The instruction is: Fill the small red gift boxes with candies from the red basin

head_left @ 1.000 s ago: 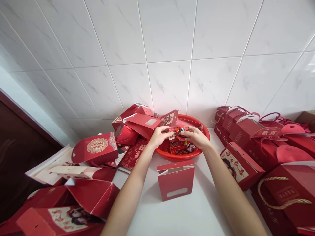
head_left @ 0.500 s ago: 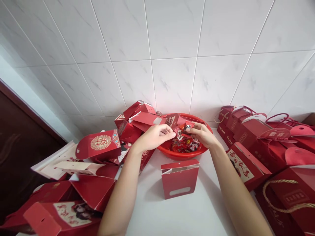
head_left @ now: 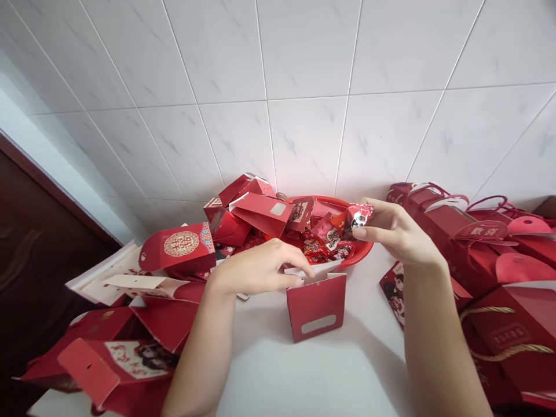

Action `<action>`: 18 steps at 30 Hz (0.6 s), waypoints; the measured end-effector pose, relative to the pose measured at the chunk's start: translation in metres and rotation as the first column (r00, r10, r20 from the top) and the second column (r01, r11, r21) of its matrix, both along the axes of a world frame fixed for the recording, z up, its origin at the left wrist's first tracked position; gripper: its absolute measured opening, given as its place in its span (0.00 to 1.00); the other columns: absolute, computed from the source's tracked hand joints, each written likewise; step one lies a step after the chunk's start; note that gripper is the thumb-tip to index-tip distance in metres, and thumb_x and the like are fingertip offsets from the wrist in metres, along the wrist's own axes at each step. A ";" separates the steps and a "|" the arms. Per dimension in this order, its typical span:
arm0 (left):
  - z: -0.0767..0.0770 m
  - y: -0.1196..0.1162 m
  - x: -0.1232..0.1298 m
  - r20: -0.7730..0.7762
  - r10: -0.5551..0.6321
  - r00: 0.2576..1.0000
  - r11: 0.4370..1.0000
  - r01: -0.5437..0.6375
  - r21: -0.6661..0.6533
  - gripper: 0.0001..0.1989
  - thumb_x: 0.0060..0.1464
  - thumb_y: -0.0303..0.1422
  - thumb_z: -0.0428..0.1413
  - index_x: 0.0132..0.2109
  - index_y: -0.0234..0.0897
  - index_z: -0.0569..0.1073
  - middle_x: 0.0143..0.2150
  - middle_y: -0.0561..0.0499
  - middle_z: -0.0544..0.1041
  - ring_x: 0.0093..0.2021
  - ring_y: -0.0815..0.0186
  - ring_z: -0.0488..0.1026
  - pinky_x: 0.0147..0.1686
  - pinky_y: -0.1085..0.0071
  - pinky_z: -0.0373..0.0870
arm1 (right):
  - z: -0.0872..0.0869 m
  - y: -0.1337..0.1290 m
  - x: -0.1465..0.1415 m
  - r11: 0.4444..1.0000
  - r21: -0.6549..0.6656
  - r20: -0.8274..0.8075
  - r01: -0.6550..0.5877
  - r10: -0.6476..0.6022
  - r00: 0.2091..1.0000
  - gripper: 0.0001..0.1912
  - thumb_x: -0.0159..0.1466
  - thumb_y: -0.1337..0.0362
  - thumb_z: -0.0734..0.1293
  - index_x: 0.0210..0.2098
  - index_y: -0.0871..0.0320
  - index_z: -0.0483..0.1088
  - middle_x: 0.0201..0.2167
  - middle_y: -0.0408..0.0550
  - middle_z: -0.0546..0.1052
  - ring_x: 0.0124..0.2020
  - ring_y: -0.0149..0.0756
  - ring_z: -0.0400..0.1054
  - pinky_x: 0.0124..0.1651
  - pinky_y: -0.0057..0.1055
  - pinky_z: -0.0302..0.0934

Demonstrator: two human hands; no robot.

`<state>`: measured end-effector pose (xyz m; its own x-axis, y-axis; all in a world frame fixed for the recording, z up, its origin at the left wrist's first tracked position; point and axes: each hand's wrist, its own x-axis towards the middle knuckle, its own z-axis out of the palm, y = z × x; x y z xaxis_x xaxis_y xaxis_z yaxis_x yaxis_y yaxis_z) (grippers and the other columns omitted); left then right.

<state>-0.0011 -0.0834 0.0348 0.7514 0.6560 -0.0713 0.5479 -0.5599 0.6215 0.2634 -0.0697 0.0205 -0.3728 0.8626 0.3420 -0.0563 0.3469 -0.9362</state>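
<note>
A small red gift box [head_left: 317, 307] stands upright on the white tabletop, its top open. My left hand [head_left: 269, 266] is at the box's upper left edge, thumb and fingers closed on the rim by the raised flap. Over the right side of a red plastic basin [head_left: 362, 253], my right hand [head_left: 397, 231] pinches a shiny wrapped candy [head_left: 359, 216]. Other candies [head_left: 330, 236] show just left of it; whether the fingers hold these too I cannot tell. More wrapped candies [head_left: 315, 252] lie in the basin.
Folded red boxes [head_left: 260, 211] lie piled at the basin's left, against the tiled wall. More open boxes [head_left: 174, 249] crowd the left side. Several red gift bags [head_left: 512, 330] with rope handles fill the right. A printed red box [head_left: 394, 289] lies near my right forearm.
My left hand has come down from the basin to the box's opening, and the flap now stands raised. My right hand has moved right and slightly up with candy in its fingers.
</note>
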 end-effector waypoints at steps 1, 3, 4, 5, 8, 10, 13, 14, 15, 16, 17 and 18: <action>-0.001 0.002 0.001 0.009 0.026 1.000 1.000 -0.026 0.002 0.12 0.54 0.30 0.58 0.44 0.41 0.83 0.43 0.51 0.82 0.36 0.66 0.76 0.34 0.74 0.67 | 0.002 -0.003 0.001 1.000 0.011 0.023 -0.014 0.014 1.000 0.15 0.55 0.56 0.77 0.38 0.56 0.77 0.38 0.48 0.81 0.39 0.43 0.76 0.42 0.37 0.71; -0.001 0.003 0.004 -0.001 0.078 0.997 0.997 -0.078 0.005 0.13 0.50 0.31 0.60 0.44 0.41 0.82 0.41 0.53 0.82 0.33 0.66 0.75 0.32 0.74 0.66 | 0.004 -0.007 0.003 0.999 0.026 0.073 -0.047 0.045 0.996 0.14 0.55 0.56 0.77 0.36 0.56 0.76 0.35 0.48 0.80 0.37 0.42 0.75 0.40 0.35 0.70; -0.001 0.003 0.006 -0.017 0.101 0.995 0.995 -0.101 0.005 0.15 0.48 0.32 0.61 0.45 0.41 0.82 0.39 0.53 0.81 0.32 0.66 0.75 0.30 0.74 0.65 | 0.006 -0.008 0.003 0.997 0.034 0.099 -0.071 0.067 0.993 0.13 0.55 0.57 0.77 0.36 0.57 0.76 0.35 0.49 0.80 0.36 0.41 0.75 0.39 0.34 0.70; 0.000 0.003 0.007 -0.034 0.121 0.992 0.993 -0.121 0.005 0.15 0.47 0.32 0.61 0.45 0.41 0.82 0.38 0.54 0.81 0.30 0.66 0.74 0.28 0.74 0.64 | 0.006 -0.008 0.003 0.994 0.043 0.126 -0.101 0.094 0.988 0.13 0.56 0.57 0.77 0.36 0.57 0.77 0.35 0.49 0.80 0.36 0.40 0.75 0.38 0.34 0.70; 0.002 0.003 0.009 -0.059 0.148 0.987 0.989 -0.148 -0.007 0.15 0.44 0.33 0.62 0.42 0.40 0.80 0.32 0.55 0.78 0.28 0.66 0.72 0.25 0.73 0.62 | 0.007 -0.006 0.002 0.977 0.061 0.204 -0.202 0.186 0.961 0.12 0.57 0.58 0.75 0.38 0.58 0.77 0.36 0.49 0.80 0.37 0.40 0.74 0.40 0.34 0.70; 0.002 0.005 0.009 -0.060 0.145 0.988 0.989 -0.146 -0.017 0.13 0.43 0.32 0.61 0.40 0.39 0.79 0.30 0.56 0.76 0.28 0.66 0.71 0.25 0.74 0.61 | 0.007 -0.005 -0.001 0.966 0.054 0.240 -0.252 0.232 0.943 0.12 0.58 0.59 0.75 0.39 0.58 0.77 0.37 0.49 0.80 0.38 0.40 0.75 0.41 0.34 0.70; -0.001 0.009 0.006 -0.052 0.135 0.989 0.991 -0.136 -0.010 0.12 0.42 0.33 0.61 0.38 0.38 0.77 0.31 0.57 0.74 0.28 0.68 0.69 0.25 0.75 0.59 | 0.005 -0.003 -0.008 0.955 0.051 0.271 -0.292 0.268 0.925 0.11 0.59 0.59 0.74 0.39 0.58 0.77 0.37 0.48 0.80 0.37 0.37 0.74 0.41 0.32 0.70; -0.001 0.010 0.005 -0.048 0.125 0.991 0.992 -0.126 -0.007 0.12 0.41 0.33 0.61 0.37 0.38 0.77 0.30 0.57 0.74 0.28 0.68 0.69 0.25 0.75 0.59 | 0.005 -0.002 -0.010 0.953 0.054 0.284 -0.298 0.271 0.920 0.11 0.59 0.59 0.74 0.39 0.58 0.77 0.37 0.48 0.80 0.36 0.36 0.74 0.40 0.31 0.69; -0.002 0.011 0.003 -0.044 0.113 0.993 0.994 -0.113 -0.007 0.12 0.41 0.33 0.61 0.37 0.37 0.77 0.30 0.57 0.74 0.28 0.69 0.69 0.26 0.75 0.59 | 0.004 -0.002 -0.013 0.952 0.058 0.301 -0.300 0.270 0.914 0.12 0.59 0.59 0.74 0.39 0.58 0.77 0.36 0.47 0.80 0.35 0.36 0.73 0.39 0.31 0.69; -0.003 0.012 0.002 -0.039 0.099 0.994 0.995 -0.100 -0.010 0.12 0.41 0.33 0.61 0.37 0.37 0.76 0.29 0.57 0.74 0.27 0.69 0.69 0.26 0.75 0.59 | 0.003 -0.001 -0.015 0.952 0.061 0.325 -0.301 0.266 0.908 0.12 0.59 0.59 0.74 0.40 0.58 0.77 0.35 0.46 0.79 0.34 0.35 0.73 0.38 0.30 0.68; -0.003 0.011 0.002 -0.036 0.085 0.996 0.996 -0.085 -0.013 0.12 0.42 0.33 0.61 0.37 0.37 0.77 0.29 0.57 0.74 0.27 0.69 0.69 0.27 0.75 0.60 | 0.003 -0.001 -0.017 0.952 0.064 0.353 -0.300 0.260 0.899 0.12 0.60 0.59 0.73 0.40 0.58 0.77 0.34 0.46 0.79 0.33 0.35 0.73 0.36 0.29 0.68; -0.003 0.011 0.001 -0.036 0.071 0.997 0.997 -0.072 -0.015 0.12 0.42 0.33 0.61 0.37 0.36 0.77 0.29 0.57 0.75 0.27 0.69 0.69 0.27 0.75 0.61 | 0.002 -0.001 -0.019 0.953 0.068 0.382 -0.297 0.250 0.890 0.11 0.60 0.59 0.73 0.41 0.58 0.77 0.34 0.46 0.79 0.32 0.34 0.72 0.35 0.28 0.67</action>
